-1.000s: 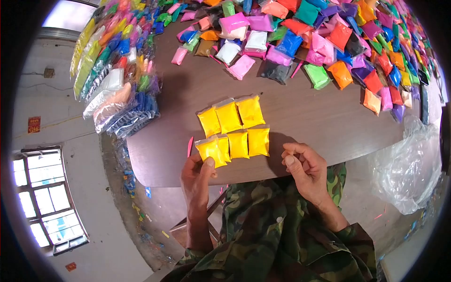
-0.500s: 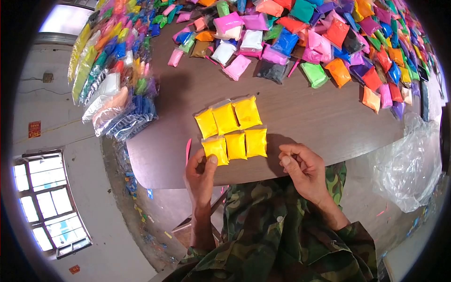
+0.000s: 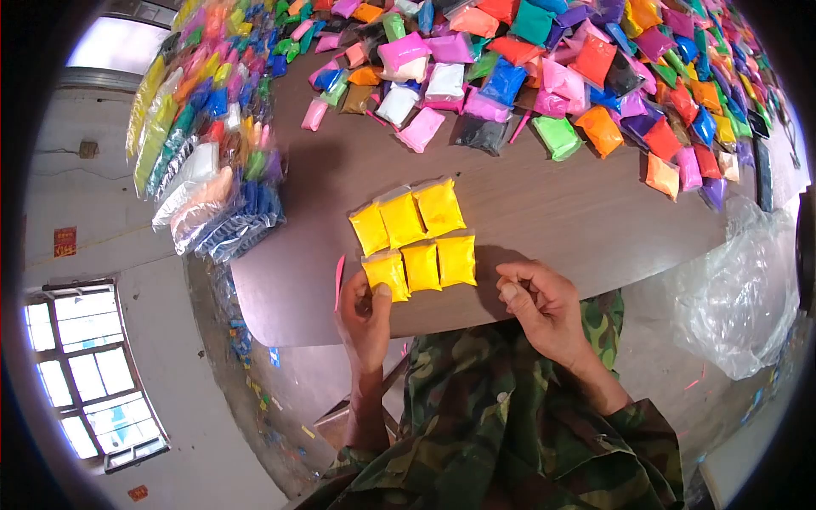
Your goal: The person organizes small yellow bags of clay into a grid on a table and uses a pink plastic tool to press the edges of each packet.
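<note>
Your left hand (image 3: pixel 365 310) is pinching the near-left yellow packet (image 3: pixel 387 274) between thumb and fingers, at the front edge of the brown counter (image 3: pixel 544 212). That packet is lying in a two-row block of yellow packets (image 3: pixel 416 234). Your right hand (image 3: pixel 540 306) is curling loosely just beside the block, holding nothing. Mixed coloured packets (image 3: pixel 544 76) are crowding the far side.

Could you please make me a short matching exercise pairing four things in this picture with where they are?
1. left hand
2. right hand
3. yellow packets
4. clear plastic bag

A. two rows in the middle of the table
B. thumb on the near-left yellow packet
C. beyond the table's right edge
D. curled at the table's near edge, holding nothing

Pairs: 1-B, 2-D, 3-A, 4-C
</note>
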Demonstrator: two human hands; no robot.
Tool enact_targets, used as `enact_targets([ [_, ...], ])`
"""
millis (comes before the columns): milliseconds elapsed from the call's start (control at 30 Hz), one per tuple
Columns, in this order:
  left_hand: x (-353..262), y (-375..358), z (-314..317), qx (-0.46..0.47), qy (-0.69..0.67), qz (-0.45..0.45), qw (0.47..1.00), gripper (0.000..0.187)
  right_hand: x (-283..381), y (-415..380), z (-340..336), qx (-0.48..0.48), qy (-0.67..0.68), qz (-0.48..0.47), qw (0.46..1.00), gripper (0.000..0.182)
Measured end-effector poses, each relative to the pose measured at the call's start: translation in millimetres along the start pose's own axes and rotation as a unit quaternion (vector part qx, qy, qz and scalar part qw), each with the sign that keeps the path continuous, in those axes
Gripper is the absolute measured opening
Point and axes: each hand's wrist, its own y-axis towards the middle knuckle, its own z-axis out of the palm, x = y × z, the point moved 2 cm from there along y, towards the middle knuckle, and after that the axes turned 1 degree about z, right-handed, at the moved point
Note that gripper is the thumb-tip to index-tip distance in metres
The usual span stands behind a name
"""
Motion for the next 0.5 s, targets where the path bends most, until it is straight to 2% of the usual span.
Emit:
enact_targets([
  [133, 11, -2, -2, -0.015, -0.007, 0.003, 1.000, 0.032, 1, -2, -2, -0.001, 0.020, 0.004, 1.000, 0.024],
  [233, 19, -2, -4, -0.042, -0.019, 0.023, 0.999, 0.033, 6, -3, 3, -0.045, 0.080, 0.021, 0.996, 0.019],
  [300, 25, -1, -7, -0.051, -0.037, 0.057, 0.996, 0.035, 2, -4, -2, -0.023, 0.024, -0.012, 0.999, 0.022],
  [367, 16, -3, -10, -0.072, -0.055, 0.024, 0.996, 0.040, 8, -6, -6, -0.011, 0.035, 0.009, 0.999, 0.022],
  [400, 4, -2, -10, -0.086, -0.022, 0.037, 0.995, 0.043, 9, -8, -9, -0.024, 0.016, -0.010, 1.000, 0.021],
  [500, 9, 7, -19, -0.115, -0.034, 0.036, 0.992, 0.044, 14, -6, -14, -0.059, -0.041, -0.066, 0.995, 0.019],
])
